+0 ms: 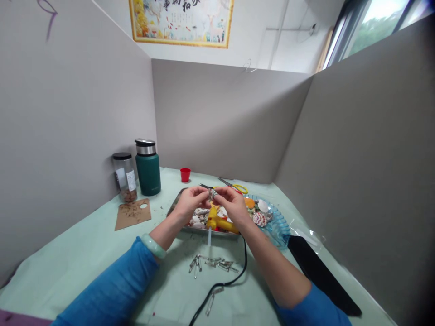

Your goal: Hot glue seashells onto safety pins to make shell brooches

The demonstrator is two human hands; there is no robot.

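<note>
My left hand and my right hand meet above a metal tray, fingertips pinched together. Between them is a small, shiny silvery piece, too small to name surely. Just below lies a yellow glue gun across the tray, a pale glue stick poking out of its back end toward me. Pebbles and shells fill the tray, partly hidden by my hands. Nearer me on the table are several silvery safety pins, with another small group by the cord.
A black cord runs toward me. At right stand a blue scalloped plate with shells and a long black flat piece. Behind are scissors and a red cup. A green bottle, jar and brown card are left.
</note>
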